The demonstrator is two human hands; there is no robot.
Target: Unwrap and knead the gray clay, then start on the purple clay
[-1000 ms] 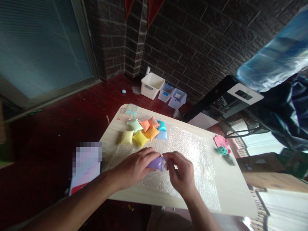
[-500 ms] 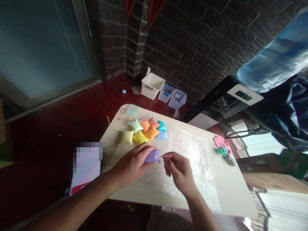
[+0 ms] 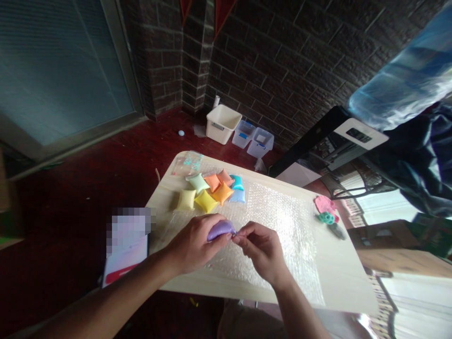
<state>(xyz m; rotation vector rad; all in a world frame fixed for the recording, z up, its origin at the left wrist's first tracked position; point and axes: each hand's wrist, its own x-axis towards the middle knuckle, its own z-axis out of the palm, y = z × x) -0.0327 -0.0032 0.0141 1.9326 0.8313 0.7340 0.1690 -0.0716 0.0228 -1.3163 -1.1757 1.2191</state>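
My left hand (image 3: 203, 238) is closed around a purple clay packet (image 3: 221, 230), a small puffy pouch. With thumb and fingertips, my right hand (image 3: 260, 247) pinches the packet's right-hand end, which is drawn to a narrow tip. Both hands hover over bubble wrap (image 3: 282, 221) spread on the pale table (image 3: 348, 268). Beyond my left hand lie several similar packets: a yellow packet (image 3: 205, 201), a cream packet (image 3: 185, 200), a pale green packet (image 3: 197, 182), an orange packet (image 3: 222, 193) and a light blue packet (image 3: 237, 196) among them.
A clear bag with teal pieces (image 3: 190, 162) rests at the far left corner. Pink clay shape (image 3: 325, 205) and green clay shape (image 3: 326, 217) sit at the right. A phone (image 3: 127, 249) stands left of the table. Storage bins (image 3: 222, 125) are on the floor beyond.
My right hand has come up to the purple packet and now grips its end. In my left hand the packet has bent and its near end has narrowed.
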